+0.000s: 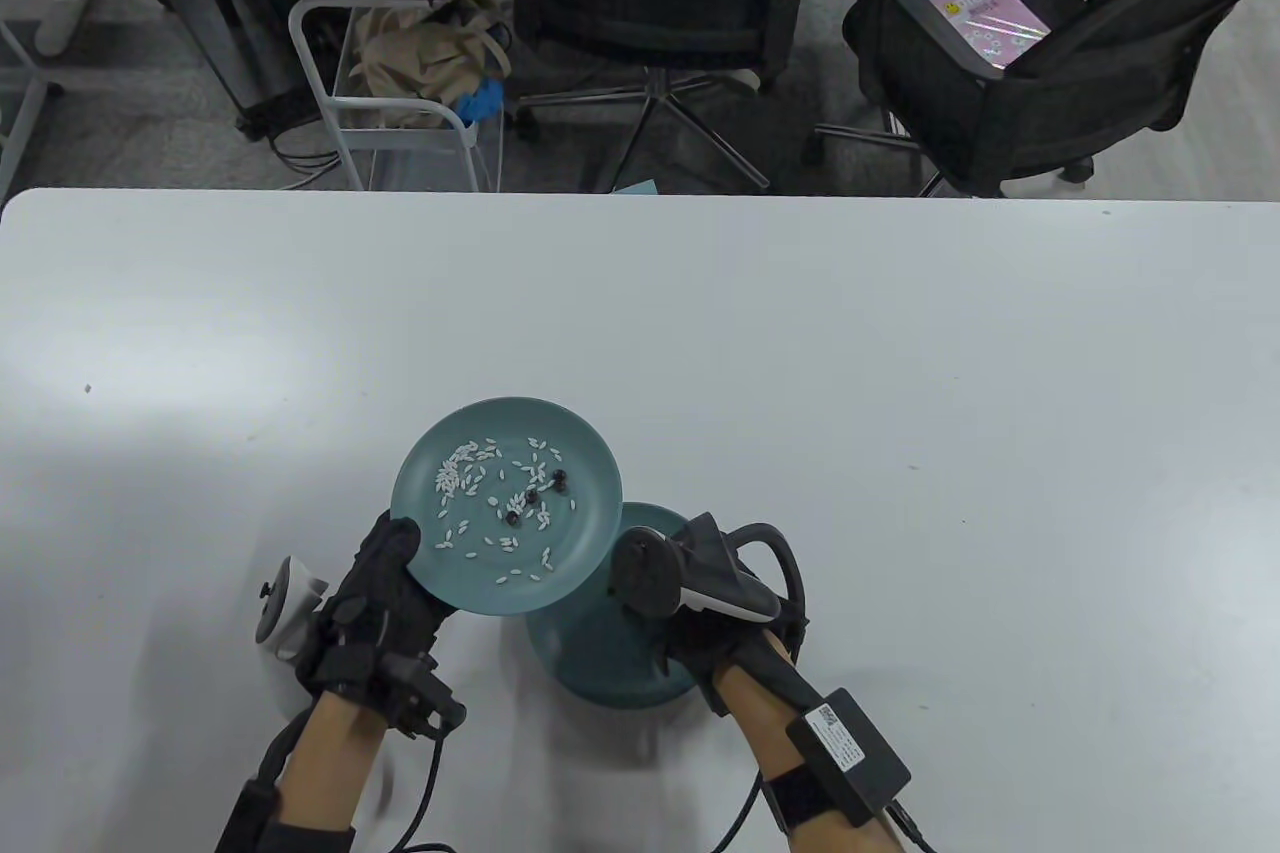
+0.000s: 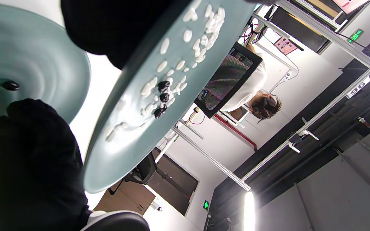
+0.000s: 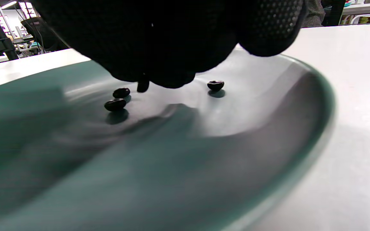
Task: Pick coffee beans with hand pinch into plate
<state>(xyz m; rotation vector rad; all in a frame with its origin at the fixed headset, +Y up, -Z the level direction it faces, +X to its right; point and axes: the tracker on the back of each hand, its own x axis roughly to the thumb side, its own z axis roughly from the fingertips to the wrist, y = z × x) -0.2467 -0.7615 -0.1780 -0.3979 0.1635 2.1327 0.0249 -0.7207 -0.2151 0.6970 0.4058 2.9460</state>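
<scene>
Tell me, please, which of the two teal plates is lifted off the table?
The upper plate, scattered with white grains, held tilted by the left hand; the lower plate sits on the table.

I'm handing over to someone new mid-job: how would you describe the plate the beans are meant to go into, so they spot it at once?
On the white table, near its front edge, are two teal plates. The target plate lies flat on the table, partly under the raised plate that the left hand holds tilted. It holds only a few dark beans under the right hand, no white grains.

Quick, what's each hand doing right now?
Left hand: holds the raised plate by its rim.
Right hand: over the lower plate, grip cannot be told.
</scene>
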